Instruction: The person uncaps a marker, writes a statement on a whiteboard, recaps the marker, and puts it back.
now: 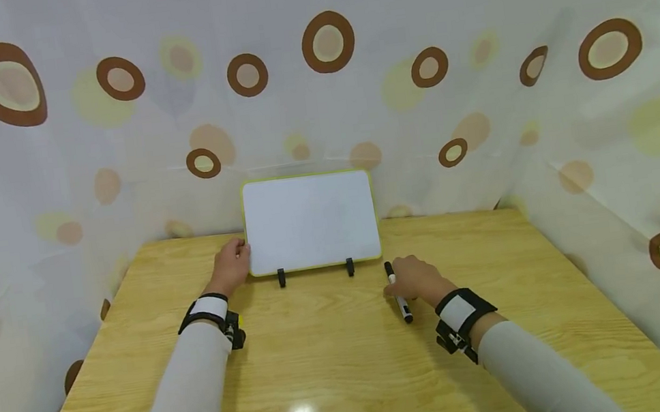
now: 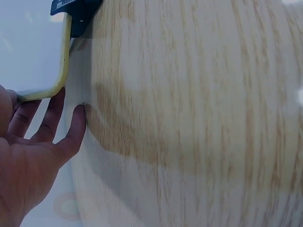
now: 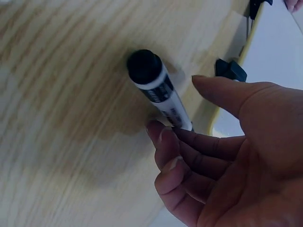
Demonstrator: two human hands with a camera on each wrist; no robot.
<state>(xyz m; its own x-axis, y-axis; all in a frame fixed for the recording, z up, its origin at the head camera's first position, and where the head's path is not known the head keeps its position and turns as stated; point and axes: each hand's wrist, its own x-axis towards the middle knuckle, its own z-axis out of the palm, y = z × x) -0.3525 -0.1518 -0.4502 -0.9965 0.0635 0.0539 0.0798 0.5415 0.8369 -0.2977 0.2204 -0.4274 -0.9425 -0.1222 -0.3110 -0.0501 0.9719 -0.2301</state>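
A small whiteboard (image 1: 310, 221) with a yellow-green frame stands upright on two black feet at the back of the table. My left hand (image 1: 234, 266) grips its left edge, the thumb on the front side and the fingers behind the frame, as the left wrist view shows. To the right of the board, a black-and-white marker (image 1: 403, 308) lies on the table with its cap on. Over it reaches my right hand (image 1: 416, 278), thumb on one side and bent fingers on the other. In the right wrist view the thumb stands apart from the marker (image 3: 170, 106), with the fingertips close beside it.
The wooden table (image 1: 324, 358) runs back to a wall covering (image 1: 381, 14) patterned with brown rings, which also encloses both sides. A black foot (image 1: 281, 278) of the board juts forward onto the tabletop. Each wrist wears a black strap with a small camera.
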